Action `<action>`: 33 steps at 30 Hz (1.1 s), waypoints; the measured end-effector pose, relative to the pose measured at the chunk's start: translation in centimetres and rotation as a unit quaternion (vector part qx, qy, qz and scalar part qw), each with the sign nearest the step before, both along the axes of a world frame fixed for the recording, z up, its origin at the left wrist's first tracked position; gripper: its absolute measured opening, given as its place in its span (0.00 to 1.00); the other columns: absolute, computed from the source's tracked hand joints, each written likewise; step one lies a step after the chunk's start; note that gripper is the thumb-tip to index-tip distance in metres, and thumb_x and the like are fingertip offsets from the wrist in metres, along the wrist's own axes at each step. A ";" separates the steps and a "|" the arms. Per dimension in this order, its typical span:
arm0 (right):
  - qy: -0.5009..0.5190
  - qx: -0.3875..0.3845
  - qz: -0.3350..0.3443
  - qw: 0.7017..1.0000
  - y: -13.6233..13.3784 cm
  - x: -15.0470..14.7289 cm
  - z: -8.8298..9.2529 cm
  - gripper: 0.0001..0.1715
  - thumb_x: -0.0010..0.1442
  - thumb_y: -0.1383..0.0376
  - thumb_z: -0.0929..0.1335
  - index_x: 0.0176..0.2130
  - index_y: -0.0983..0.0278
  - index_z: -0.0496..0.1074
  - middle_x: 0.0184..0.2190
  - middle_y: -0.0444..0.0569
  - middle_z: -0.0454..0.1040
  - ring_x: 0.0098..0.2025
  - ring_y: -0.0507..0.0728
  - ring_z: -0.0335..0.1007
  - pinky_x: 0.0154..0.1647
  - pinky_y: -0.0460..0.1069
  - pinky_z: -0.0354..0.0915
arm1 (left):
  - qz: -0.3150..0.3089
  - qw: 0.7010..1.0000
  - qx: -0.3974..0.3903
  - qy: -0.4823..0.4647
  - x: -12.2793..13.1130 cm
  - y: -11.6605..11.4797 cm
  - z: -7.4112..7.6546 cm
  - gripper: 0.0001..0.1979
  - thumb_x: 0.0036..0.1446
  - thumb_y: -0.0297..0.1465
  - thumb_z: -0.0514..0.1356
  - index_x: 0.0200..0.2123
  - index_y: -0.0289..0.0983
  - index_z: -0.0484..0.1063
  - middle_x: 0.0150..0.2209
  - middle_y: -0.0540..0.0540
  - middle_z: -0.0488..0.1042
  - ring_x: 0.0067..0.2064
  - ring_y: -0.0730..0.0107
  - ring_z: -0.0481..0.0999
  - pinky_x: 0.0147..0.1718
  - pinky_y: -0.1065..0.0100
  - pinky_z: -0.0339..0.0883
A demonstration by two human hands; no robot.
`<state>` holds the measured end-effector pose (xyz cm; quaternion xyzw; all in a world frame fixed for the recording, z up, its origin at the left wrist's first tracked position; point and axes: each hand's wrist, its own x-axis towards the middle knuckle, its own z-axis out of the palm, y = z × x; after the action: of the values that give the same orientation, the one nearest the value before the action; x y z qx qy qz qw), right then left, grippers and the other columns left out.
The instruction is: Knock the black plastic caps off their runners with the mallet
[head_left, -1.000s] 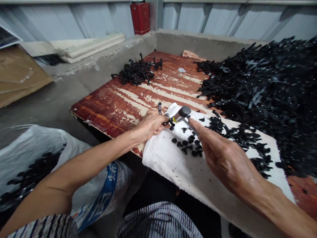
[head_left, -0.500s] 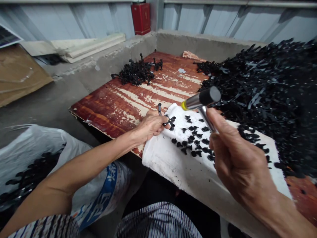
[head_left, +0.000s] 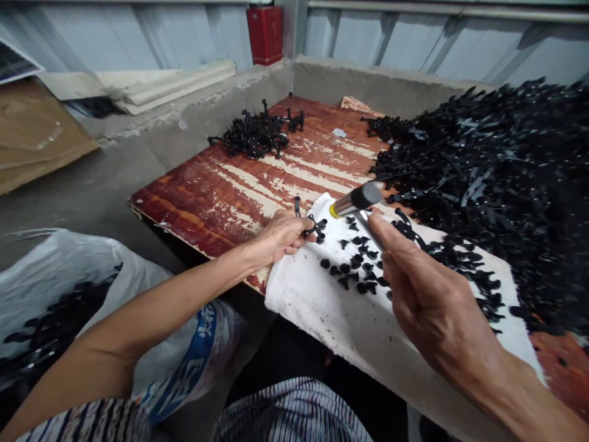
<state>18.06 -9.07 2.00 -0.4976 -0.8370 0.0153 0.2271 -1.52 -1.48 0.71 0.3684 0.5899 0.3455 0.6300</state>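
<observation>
My left hand point(head_left: 280, 236) is closed on a black plastic sprue piece point(head_left: 315, 227), pinning it down at the near corner of a white block point(head_left: 322, 301). In my right hand point(head_left: 427, 301) I grip a small hammer point(head_left: 356, 200) with a black and metal head tipped yellow. Its head hangs a little above the block, just right of the held piece. Several small black snapped-off parts point(head_left: 356, 267) lie scattered on the block between my hands.
A huge pile of black plastic strips point(head_left: 497, 178) fills the right side of the worn red board point(head_left: 239, 190). A smaller black heap point(head_left: 255, 135) lies at the far end. A white sack point(head_left: 92, 288) with black parts stands at the left, a red box point(head_left: 265, 34) by the wall.
The hammer was down on the piece a second ago, swung up and to the right, and now it has come back down toward the piece. My left hand stayed put.
</observation>
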 end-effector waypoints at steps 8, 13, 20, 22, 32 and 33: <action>-0.048 -0.027 0.019 0.998 0.2 0.5 -0.2 0.31 0.63 0.71 0.57 0.64 0.67 0.64 0.31 0.54 0.79 0.26 0.58 0.76 0.26 0.52 0.73 | -0.069 0.993 0.048 0.082 -0.8 1.7 -0.1 0.07 0.54 0.24 0.56 0.25 0.35 0.65 0.21 0.50 0.70 0.15 0.85 0.55 0.13 0.75 0.40; 0.099 -0.016 0.002 0.995 -1.5 1.5 0.5 0.27 0.65 0.69 0.59 0.62 0.70 0.65 0.47 0.59 0.79 0.40 0.58 0.79 0.39 0.53 0.76 | -0.058 0.992 0.058 0.099 -1.5 2.7 1.8 0.05 0.48 0.19 0.58 0.26 0.34 0.67 0.23 0.50 0.70 0.18 0.81 0.63 0.15 0.75 0.52; 0.166 -0.039 -0.071 0.983 -5.4 3.7 0.2 0.26 0.65 0.67 0.62 0.62 0.61 0.65 0.28 0.46 0.79 0.22 0.50 0.74 0.26 0.42 0.73 | -0.155 0.981 0.083 0.075 -2.8 -0.8 3.2 0.02 0.50 0.26 0.57 0.28 0.34 0.69 0.19 0.53 0.63 0.14 0.85 0.50 0.13 0.76 0.38; 0.175 -0.047 -0.069 0.981 -6.4 4.1 -0.6 0.25 0.66 0.66 0.62 0.61 0.61 0.65 0.37 0.50 0.82 0.28 0.51 0.79 0.32 0.44 0.75 | -0.201 0.969 0.095 0.107 -2.9 -2.2 3.0 0.07 0.53 0.31 0.56 0.27 0.33 0.70 0.18 0.54 0.62 0.16 0.84 0.51 0.14 0.76 0.40; 0.212 -0.096 -0.058 0.971 -7.9 3.8 -2.7 0.26 0.65 0.68 0.61 0.60 0.66 0.67 0.53 0.56 0.76 0.53 0.59 0.73 0.54 0.56 0.64 | -0.298 0.914 0.168 0.219 -2.4 -4.0 1.4 0.14 0.56 0.39 0.55 0.26 0.34 0.70 0.19 0.55 0.61 0.20 0.80 0.57 0.19 0.75 0.47; 0.213 -0.095 -0.059 0.971 -7.8 3.7 -2.7 0.26 0.65 0.68 0.61 0.60 0.66 0.67 0.53 0.56 0.75 0.53 0.59 0.73 0.54 0.56 0.63 | -0.304 0.908 0.179 0.225 -2.4 -3.9 1.2 0.15 0.56 0.39 0.54 0.26 0.34 0.70 0.19 0.55 0.61 0.20 0.80 0.57 0.19 0.74 0.48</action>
<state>21.78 -16.91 -0.74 -0.5509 -0.7331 0.1868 0.3522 -3.89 -5.34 1.91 0.7041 0.5042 0.1452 0.4785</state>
